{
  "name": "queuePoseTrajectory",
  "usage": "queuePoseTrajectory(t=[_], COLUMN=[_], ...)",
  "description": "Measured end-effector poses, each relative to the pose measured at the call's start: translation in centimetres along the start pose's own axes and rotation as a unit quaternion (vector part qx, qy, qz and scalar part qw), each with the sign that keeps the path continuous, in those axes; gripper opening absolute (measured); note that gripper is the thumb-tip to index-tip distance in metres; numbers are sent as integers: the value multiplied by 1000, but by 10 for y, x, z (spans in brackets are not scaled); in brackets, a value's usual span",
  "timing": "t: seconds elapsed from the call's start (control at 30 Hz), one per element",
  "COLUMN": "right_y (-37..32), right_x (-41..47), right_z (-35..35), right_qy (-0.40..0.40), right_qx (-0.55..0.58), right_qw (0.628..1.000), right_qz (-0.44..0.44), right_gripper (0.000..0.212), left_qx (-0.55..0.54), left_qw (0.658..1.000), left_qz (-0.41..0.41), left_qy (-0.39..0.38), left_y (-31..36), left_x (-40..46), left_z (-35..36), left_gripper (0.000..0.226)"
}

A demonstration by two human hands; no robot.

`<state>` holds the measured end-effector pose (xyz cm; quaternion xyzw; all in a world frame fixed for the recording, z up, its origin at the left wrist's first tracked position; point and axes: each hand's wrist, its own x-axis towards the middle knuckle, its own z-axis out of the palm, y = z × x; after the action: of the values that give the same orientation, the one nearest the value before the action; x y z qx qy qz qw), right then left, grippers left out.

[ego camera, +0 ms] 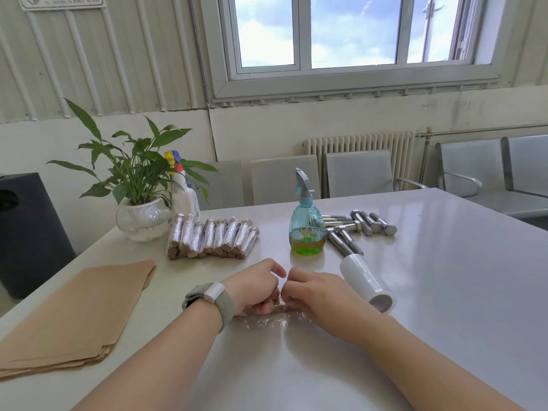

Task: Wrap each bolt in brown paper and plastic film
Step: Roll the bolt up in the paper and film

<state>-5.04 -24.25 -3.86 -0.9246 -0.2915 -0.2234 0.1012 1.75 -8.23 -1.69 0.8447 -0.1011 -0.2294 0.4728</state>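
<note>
We see both hands meeting at the table's (pixel 430 292) middle, close to the near edge. The left hand (pixel 253 287), with a watch (pixel 212 298) on its wrist, has its fingers curled inward; the right hand (pixel 310 289) curls the same way, knuckles nearly touching the left's. Between and under them lies crinkled clear film (pixel 271 318), spread flat toward us on the tabletop. Both hands pinch or press this film, but whatever sits inside it is hidden by the fingers, so we cannot tell whether a bolt is there.

Just right of the right hand lies the film roll (pixel 366 281), on its side, its open core facing us. Beyond it, bare bolts (pixel 360 225) lie loose in a small group. A teal spray bottle (pixel 307 229) stands upright beside them, holding yellow-green liquid in its bottom third or so.

Left of the bottle, wrapped bolts (pixel 212 238) lie packed side by side in a row, shiny film over brown paper. A stack of brown paper (pixel 74 315) rests flat at the near left. At the far left corner a glass bowl (pixel 142 222) holds a leafy plant (pixel 133 164) over white pebbles, with a white spray bottle (pixel 182 188) standing just behind it.
</note>
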Motion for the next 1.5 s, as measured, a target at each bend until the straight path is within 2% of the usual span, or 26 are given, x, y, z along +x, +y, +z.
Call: queuePoseTrajectory(t=[0.17,0.23,0.37,0.6,0.8,1.07,1.23,1.3,1.4,1.43,1.5], right_y=[4,2,-6,-12,-6,-6,-6,-5,-5,-5,-6], right_x=[1,0,5,11,9,9,12,12,13,13,13], right_z=[2,-1,-3,6,8,10,10,10,10,10,11], right_qy=[-49,-53,21,4,-15,-19,-22,-25,-30,-31,-34], right_qx=[48,101,184,137,130,109,112,106,97,97,97], right_qw=[997,989,959,971,973,979,979,979,979,979,978], right_qz=[43,92,214,196,191,169,169,171,176,178,181], right_gripper=[8,9,7,30,24,22,20,19,18,18,18], left_qx=[-7,0,29,36,19,-4,-110,-84,62,103,148], left_qw=[1000,1000,999,999,999,999,992,991,986,981,979], left_qz=[-8,-12,-13,-25,-41,-42,40,76,76,79,103], left_qy=[10,11,13,18,24,30,43,77,137,141,94], left_y=[1,2,1,3,4,3,-1,-11,-38,-46,-58], left_x=[0,0,3,5,4,2,-17,-27,-41,-45,-51], left_z=[0,0,0,-1,0,0,-23,-44,-70,-76,-81], left_gripper=[36,36,38,33,38,30,14,13,14,13,16])
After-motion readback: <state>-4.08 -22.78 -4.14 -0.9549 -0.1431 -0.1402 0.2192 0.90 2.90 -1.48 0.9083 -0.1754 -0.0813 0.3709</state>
